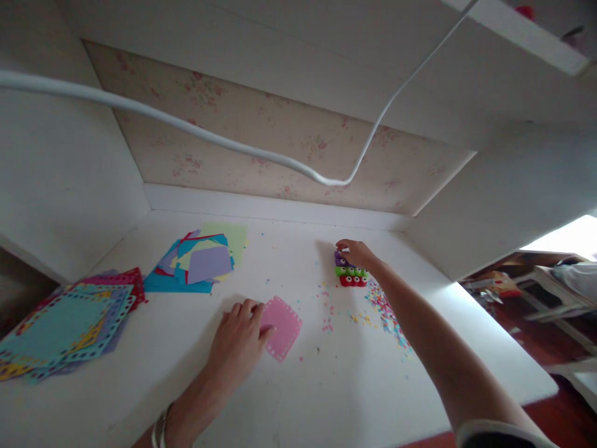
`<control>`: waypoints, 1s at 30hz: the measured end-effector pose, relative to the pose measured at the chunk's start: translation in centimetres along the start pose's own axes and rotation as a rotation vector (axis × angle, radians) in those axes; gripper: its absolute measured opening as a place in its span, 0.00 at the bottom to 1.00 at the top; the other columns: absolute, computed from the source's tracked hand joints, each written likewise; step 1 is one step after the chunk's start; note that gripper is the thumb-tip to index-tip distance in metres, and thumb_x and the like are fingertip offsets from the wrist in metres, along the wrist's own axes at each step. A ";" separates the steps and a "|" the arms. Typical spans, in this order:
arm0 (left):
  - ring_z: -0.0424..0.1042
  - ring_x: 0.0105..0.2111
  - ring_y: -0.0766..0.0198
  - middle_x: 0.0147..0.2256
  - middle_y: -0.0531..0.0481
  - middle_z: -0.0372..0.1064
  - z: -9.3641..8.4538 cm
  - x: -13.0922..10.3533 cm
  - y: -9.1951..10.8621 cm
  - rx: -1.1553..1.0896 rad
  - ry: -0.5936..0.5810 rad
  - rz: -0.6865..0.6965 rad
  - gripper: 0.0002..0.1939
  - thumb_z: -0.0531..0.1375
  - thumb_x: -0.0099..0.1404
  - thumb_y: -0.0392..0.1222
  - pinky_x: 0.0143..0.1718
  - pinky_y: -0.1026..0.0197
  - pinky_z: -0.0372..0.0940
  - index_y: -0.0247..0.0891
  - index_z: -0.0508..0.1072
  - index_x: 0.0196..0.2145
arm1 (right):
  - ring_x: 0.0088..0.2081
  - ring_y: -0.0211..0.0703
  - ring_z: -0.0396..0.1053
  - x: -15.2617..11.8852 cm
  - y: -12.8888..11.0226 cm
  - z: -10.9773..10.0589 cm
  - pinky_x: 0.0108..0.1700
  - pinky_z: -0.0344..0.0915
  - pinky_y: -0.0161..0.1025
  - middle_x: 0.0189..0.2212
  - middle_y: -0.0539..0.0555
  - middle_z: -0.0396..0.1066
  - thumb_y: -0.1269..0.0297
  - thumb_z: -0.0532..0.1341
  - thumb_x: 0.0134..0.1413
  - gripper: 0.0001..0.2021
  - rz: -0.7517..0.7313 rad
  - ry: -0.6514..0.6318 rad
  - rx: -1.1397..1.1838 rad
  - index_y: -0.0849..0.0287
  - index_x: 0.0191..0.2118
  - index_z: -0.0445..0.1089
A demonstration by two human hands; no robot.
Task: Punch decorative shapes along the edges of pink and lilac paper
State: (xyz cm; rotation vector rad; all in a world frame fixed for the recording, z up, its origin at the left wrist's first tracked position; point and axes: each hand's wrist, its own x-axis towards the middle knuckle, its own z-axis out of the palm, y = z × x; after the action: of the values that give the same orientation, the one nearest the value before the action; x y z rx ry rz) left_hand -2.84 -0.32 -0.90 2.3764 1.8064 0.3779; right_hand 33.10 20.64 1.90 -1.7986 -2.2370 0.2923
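Note:
My left hand, a bracelet at its wrist, holds the left edge of a pink paper card, its thumb lying on top. Small holes run along the card's borders. My right hand reaches farther back, fingers curled over the purple end of a tight group of small craft paper punches. In front of the fingers, green punches and red punches stand in rows, each with a pale round top. Something white shows between the right fingers, mostly hidden by them.
Paper confetti lies scattered on the white tabletop, thickest beside my right forearm. Coloured paper sheets are piled at back left. Cards with punched borders overlap at the left edge. A white cable hangs across above the table.

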 end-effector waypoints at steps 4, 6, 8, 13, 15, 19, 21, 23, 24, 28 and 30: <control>0.69 0.45 0.51 0.44 0.45 0.71 0.2 0.4 -0.6 -0.118 -0.017 0.017 0.17 0.62 0.65 0.40 0.50 0.49 0.64 0.43 0.75 0.52 | 0.44 0.49 0.77 0.1 -0.1 -0.2 0.50 0.68 0.40 0.40 0.53 0.81 0.79 0.61 0.47 0.19 0.029 -0.009 -0.009 0.56 0.44 0.78; 0.69 0.46 0.52 0.45 0.45 0.71 0.4 0.5 -1.0 -0.195 0.003 0.021 0.21 0.63 0.63 0.37 0.51 0.49 0.64 0.45 0.72 0.55 | 0.48 0.51 0.75 -0.2 -0.8 -0.5 0.54 0.66 0.43 0.44 0.55 0.80 0.77 0.60 0.49 0.19 0.030 0.022 0.007 0.56 0.46 0.77; 0.69 0.47 0.52 0.47 0.45 0.71 0.7 0.7 -1.3 -0.273 0.029 0.014 0.25 0.64 0.62 0.34 0.52 0.49 0.64 0.45 0.71 0.56 | 0.51 0.52 0.73 -0.9 -2.2 -0.4 0.57 0.64 0.46 0.49 0.57 0.77 0.74 0.59 0.53 0.18 0.016 0.060 0.043 0.56 0.49 0.76; 0.69 0.52 0.53 0.52 0.45 0.67 1.7 1.1 -1.4 -0.548 0.101 -0.033 0.28 0.63 0.57 0.26 0.56 0.49 0.64 0.45 0.73 0.54 | 0.41 0.46 0.77 -5.9 -8.4 2.7 0.46 0.71 0.42 0.44 0.54 0.79 0.64 0.56 0.62 0.14 -0.090 0.001 0.231 0.53 0.50 0.74; 0.69 0.53 0.52 0.54 0.44 0.65 2.0 1.4 -1.4 -0.699 0.133 -0.092 0.28 0.63 0.54 0.25 0.58 0.48 0.64 0.43 0.74 0.52 | 0.43 0.45 0.76 -8.7 -11.2 4.6 0.45 0.72 0.40 0.48 0.54 0.78 0.61 0.59 0.61 0.15 -0.143 -0.044 0.302 0.53 0.52 0.73; 0.75 0.47 0.55 0.56 0.41 0.66 2.7 2.0 -1.4 -0.854 0.148 -0.161 0.27 0.63 0.53 0.26 0.51 0.51 0.71 0.39 0.74 0.51 | 0.53 0.51 0.70 -13.0 -15.3 8.2 0.56 0.65 0.46 0.53 0.57 0.74 0.60 0.67 0.52 0.24 -0.185 -0.002 0.503 0.54 0.56 0.71; 0.77 0.43 0.56 0.53 0.40 0.70 3.0 2.2 -1.5 -0.884 0.132 -0.165 0.26 0.64 0.54 0.30 0.47 0.53 0.73 0.37 0.73 0.52 | 0.45 0.48 0.72 -14.0 -16.2 9.4 0.50 0.67 0.45 0.44 0.55 0.77 0.65 0.68 0.49 0.23 -0.092 0.049 0.700 0.53 0.53 0.73; 0.79 0.42 0.55 0.50 0.40 0.74 3.2 2.4 -1.6 -0.911 0.115 -0.170 0.26 0.65 0.55 0.34 0.46 0.53 0.74 0.36 0.72 0.53 | 0.33 0.43 0.71 -14.4 -16.3 10.2 0.39 0.68 0.41 0.31 0.51 0.76 0.67 0.66 0.49 0.20 0.002 0.083 0.824 0.53 0.51 0.74; 0.79 0.43 0.55 0.49 0.40 0.75 3.2 2.4 -1.6 -0.925 0.112 -0.172 0.28 0.65 0.56 0.37 0.47 0.53 0.73 0.36 0.70 0.55 | 0.29 0.41 0.68 -14.5 -16.3 10.5 0.34 0.66 0.39 0.27 0.49 0.73 0.66 0.66 0.49 0.19 0.031 0.094 0.858 0.54 0.50 0.74; 0.78 0.47 0.54 0.49 0.41 0.77 2.9 2.6 -1.7 -0.988 0.069 -0.166 0.30 0.63 0.60 0.48 0.50 0.54 0.71 0.36 0.67 0.59 | 0.25 0.37 0.66 -14.5 -15.6 10.5 0.27 0.62 0.35 0.26 0.48 0.71 0.60 0.66 0.52 0.20 0.104 0.130 1.042 0.58 0.51 0.71; 0.79 0.43 0.54 0.43 0.43 0.80 2.6 2.6 -1.6 -0.986 0.016 -0.151 0.23 0.61 0.62 0.50 0.46 0.55 0.72 0.37 0.73 0.53 | 0.25 0.37 0.67 -14.4 -15.4 10.3 0.26 0.62 0.35 0.26 0.48 0.71 0.58 0.66 0.52 0.21 0.136 0.150 1.146 0.58 0.51 0.70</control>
State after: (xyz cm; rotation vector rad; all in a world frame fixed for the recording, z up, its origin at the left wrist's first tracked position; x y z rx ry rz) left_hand -2.96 2.78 -3.47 1.5342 1.3054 0.9818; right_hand 18.52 3.29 -4.07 -1.2244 -1.3104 1.1284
